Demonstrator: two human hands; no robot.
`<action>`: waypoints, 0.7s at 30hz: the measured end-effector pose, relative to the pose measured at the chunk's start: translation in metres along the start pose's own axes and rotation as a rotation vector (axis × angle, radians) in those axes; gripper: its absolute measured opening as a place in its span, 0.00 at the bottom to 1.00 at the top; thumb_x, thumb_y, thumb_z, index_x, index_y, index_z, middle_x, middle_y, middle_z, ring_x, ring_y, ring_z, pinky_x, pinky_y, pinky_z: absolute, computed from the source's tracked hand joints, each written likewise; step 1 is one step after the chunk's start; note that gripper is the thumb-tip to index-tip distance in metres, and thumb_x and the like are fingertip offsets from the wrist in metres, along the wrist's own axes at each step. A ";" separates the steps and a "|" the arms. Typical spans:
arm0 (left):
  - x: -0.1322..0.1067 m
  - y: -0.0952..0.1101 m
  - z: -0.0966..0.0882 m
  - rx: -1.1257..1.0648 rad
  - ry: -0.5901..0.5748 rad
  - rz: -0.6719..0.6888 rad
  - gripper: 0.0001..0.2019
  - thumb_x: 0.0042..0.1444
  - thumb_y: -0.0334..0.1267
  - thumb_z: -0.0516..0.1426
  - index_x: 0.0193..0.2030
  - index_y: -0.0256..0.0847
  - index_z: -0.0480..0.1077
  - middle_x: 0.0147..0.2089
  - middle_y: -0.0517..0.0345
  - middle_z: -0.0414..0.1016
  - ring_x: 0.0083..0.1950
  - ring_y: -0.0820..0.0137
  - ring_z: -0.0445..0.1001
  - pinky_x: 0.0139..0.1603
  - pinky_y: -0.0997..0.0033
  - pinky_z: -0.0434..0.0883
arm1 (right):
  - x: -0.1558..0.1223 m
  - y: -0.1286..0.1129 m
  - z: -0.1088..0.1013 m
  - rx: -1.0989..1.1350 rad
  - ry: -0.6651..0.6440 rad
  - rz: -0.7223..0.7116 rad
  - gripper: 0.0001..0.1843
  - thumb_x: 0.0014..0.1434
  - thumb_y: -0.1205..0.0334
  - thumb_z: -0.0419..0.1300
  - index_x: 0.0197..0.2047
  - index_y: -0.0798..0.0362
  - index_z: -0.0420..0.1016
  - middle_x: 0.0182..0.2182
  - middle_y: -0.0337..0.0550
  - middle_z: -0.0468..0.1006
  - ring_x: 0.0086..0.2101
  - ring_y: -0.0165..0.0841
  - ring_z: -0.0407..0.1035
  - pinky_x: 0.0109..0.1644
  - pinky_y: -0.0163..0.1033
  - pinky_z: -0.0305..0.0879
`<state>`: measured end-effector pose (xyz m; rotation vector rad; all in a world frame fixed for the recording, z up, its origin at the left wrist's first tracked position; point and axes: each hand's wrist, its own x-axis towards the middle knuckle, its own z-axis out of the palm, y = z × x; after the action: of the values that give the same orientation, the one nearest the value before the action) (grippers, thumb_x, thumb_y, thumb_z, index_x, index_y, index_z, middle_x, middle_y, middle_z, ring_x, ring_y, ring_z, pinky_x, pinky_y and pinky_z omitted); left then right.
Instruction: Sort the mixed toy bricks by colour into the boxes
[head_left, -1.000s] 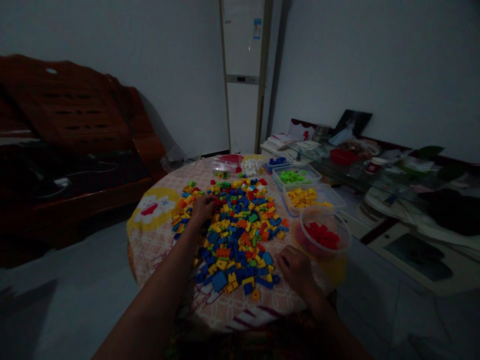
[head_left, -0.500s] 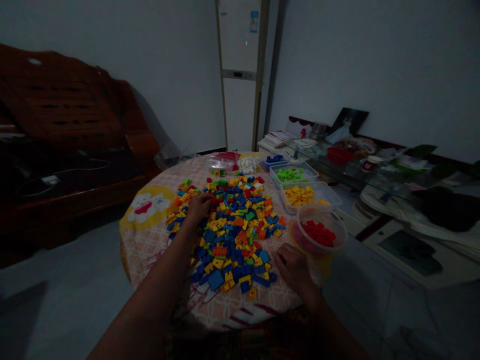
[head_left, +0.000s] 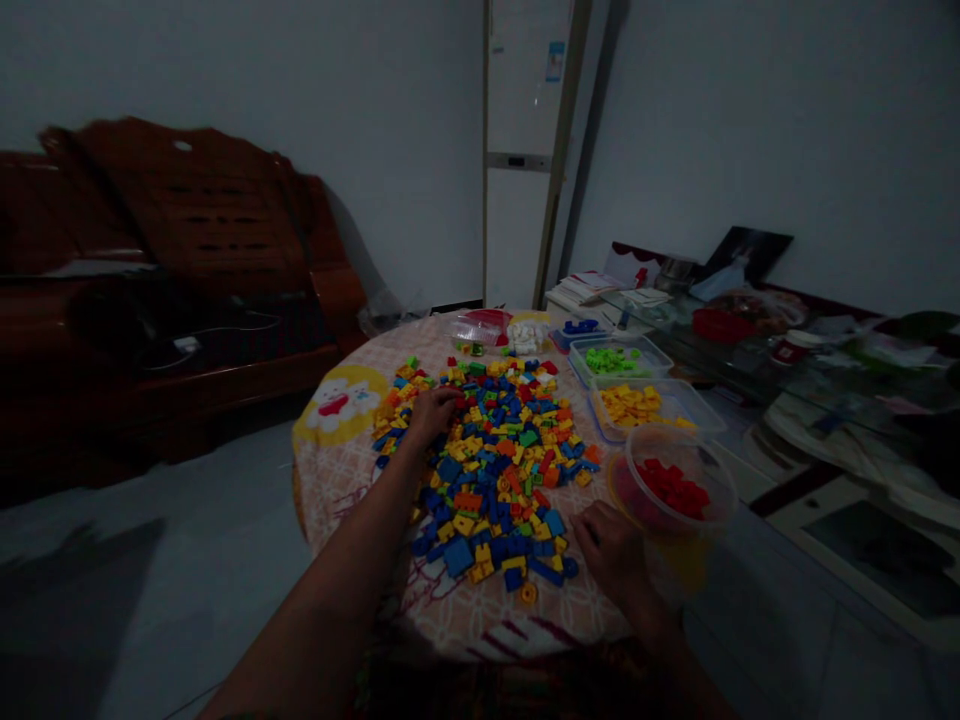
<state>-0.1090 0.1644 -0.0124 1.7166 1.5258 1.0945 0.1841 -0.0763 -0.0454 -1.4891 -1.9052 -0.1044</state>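
A wide pile of toy bricks [head_left: 487,470] in blue, yellow, orange, green and red covers the middle of the round table [head_left: 337,500]. Reaching into the left side of this pile, my left hand [head_left: 435,412] has its fingers pinched together at a toy brick beside some red ones; its fingertips are partly hidden. My right hand [head_left: 611,548] rests on the cloth at the pile's right edge, fingers curled inward, and what lies inside them is hidden. Just beyond it stands a round clear tub [head_left: 720,505] with red bricks [head_left: 673,487] inside.
Behind the tub are clear boxes with yellow bricks [head_left: 630,404], green bricks [head_left: 609,360] and blue bricks [head_left: 581,327]. White bricks [head_left: 527,337] lie at the table's far side near a clear plastic tray [head_left: 478,328]. A cluttered glass table [head_left: 667,330] stands right, a wooden bench [head_left: 217,230] left.
The whole view has shifted, so everything appears further right. My left hand stays at the pile's left side, and my right hand stays at its right edge.
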 end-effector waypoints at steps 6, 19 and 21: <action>-0.002 0.003 -0.002 0.062 0.017 0.040 0.15 0.53 0.30 0.57 0.43 0.41 0.82 0.41 0.57 0.83 0.35 0.68 0.78 0.40 0.71 0.74 | -0.001 0.002 0.001 0.028 -0.010 -0.020 0.18 0.69 0.64 0.52 0.25 0.51 0.65 0.24 0.39 0.68 0.27 0.31 0.65 0.33 0.36 0.55; -0.002 0.000 -0.001 -0.044 -0.004 0.002 0.11 0.52 0.35 0.58 0.39 0.40 0.81 0.32 0.58 0.80 0.30 0.70 0.75 0.33 0.72 0.73 | -0.002 0.004 0.003 0.014 0.011 -0.031 0.18 0.69 0.63 0.52 0.25 0.51 0.64 0.23 0.39 0.67 0.26 0.30 0.63 0.32 0.36 0.52; -0.002 -0.001 0.001 -0.098 -0.005 -0.005 0.10 0.51 0.36 0.59 0.38 0.39 0.80 0.30 0.59 0.79 0.29 0.71 0.74 0.31 0.73 0.72 | -0.002 0.004 0.003 0.013 0.006 -0.029 0.18 0.68 0.64 0.52 0.24 0.51 0.63 0.23 0.39 0.67 0.26 0.30 0.63 0.31 0.36 0.52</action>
<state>-0.1090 0.1627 -0.0142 1.6479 1.4484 1.1425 0.1861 -0.0750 -0.0500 -1.4513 -1.9191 -0.1092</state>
